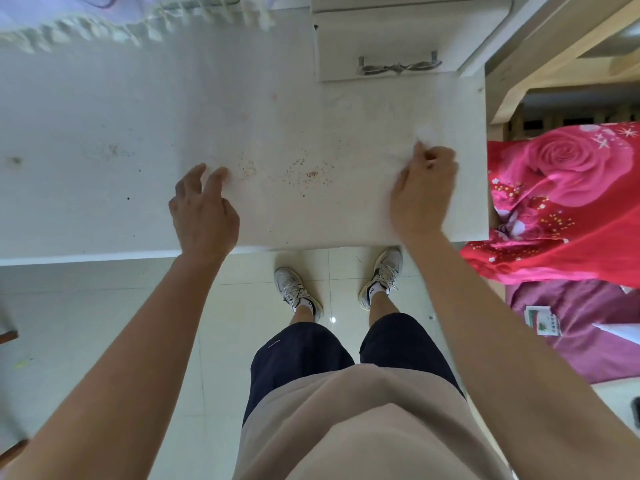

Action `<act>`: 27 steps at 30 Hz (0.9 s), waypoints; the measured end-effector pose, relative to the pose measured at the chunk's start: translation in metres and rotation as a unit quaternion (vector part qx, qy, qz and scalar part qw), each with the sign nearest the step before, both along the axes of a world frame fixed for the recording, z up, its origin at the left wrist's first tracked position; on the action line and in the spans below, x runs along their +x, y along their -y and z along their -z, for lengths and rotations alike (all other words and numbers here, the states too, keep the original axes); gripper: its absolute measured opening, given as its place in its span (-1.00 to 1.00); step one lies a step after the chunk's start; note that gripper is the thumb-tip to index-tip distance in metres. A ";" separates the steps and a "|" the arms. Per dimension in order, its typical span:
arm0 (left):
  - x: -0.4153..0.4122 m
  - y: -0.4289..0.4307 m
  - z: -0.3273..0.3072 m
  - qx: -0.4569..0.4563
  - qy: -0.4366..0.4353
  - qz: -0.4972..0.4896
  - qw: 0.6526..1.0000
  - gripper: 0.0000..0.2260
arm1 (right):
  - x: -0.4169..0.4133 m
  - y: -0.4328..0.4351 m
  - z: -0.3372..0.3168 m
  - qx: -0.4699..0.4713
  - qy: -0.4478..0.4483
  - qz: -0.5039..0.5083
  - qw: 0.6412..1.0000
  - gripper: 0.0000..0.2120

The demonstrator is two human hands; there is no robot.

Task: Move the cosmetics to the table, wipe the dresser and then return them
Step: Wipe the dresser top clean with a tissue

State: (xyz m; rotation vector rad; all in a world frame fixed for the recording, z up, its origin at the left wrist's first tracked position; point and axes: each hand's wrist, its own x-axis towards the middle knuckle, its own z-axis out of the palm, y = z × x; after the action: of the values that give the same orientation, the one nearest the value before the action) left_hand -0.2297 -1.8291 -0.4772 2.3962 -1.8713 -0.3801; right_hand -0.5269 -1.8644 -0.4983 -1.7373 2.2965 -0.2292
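The white dresser top (pixel 138 116) stretches across the view, with reddish-brown specks and stains (pixel 304 171) near its front middle. My right hand (pixel 424 192) is at the right end of the top, fingers curled round a small white wipe (pixel 424 131) that is blurred against the surface. My left hand (pixel 204 209) hovers over the front edge left of the stains, fingers spread and loosely bent, holding nothing. No cosmetics are in view on the dresser.
A white drawer unit with a metal handle (pixel 398 67) stands at the back right of the top. A fringed cloth (pixel 104 26) lies along the back left. A bed with a pink rose blanket (pixel 568 188) is close on the right. Tiled floor lies below.
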 end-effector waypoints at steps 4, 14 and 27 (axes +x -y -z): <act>0.007 -0.005 0.003 0.026 0.004 0.029 0.999 -0.46 | 0.089 -0.002 -0.001 0.023 0.047 -0.123 0.991 -0.51; 0.005 -0.001 0.005 0.016 0.008 0.011 1.000 -0.50 | 0.043 0.048 -0.021 -0.201 0.169 -0.017 0.965 -0.57; 0.004 0.003 0.002 0.031 0.024 0.009 0.999 -0.51 | 0.122 0.029 -0.004 0.012 0.075 -0.163 0.984 -0.42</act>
State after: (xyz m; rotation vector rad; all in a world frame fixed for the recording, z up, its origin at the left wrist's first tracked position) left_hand -0.2254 -1.8317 -0.4795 2.4510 -1.9312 -0.3904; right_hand -0.4049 -1.8931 -0.4945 -1.9751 1.8689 -0.2565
